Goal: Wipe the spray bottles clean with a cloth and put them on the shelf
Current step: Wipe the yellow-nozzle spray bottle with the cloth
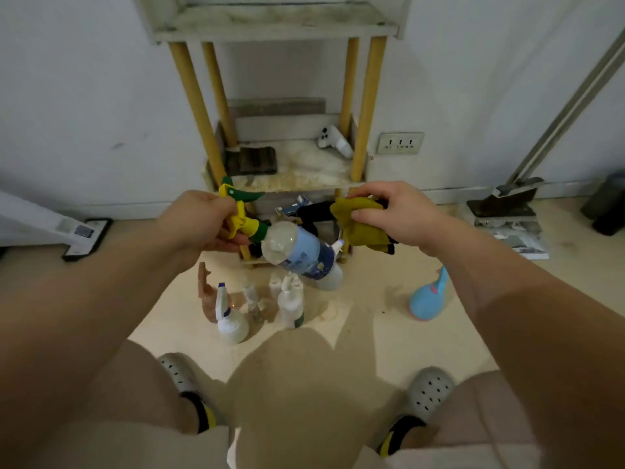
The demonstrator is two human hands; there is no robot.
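Two hands show: the left hand holds one bottle, the right hand holds one cloth. On the floor stand a cluster of about four bottles: a white one, a brown one, and two pale ones, though blur makes the count unsure. One blue bottle stands to the right. One shelf carries one white bottle and one dark pad. Two shoes are near.

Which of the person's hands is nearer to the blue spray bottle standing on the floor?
The right. The right hand, gripping the yellow cloth, is up and slightly left of the blue spray bottle. The left hand, gripping the yellow-green trigger bottle, is far off to its left.
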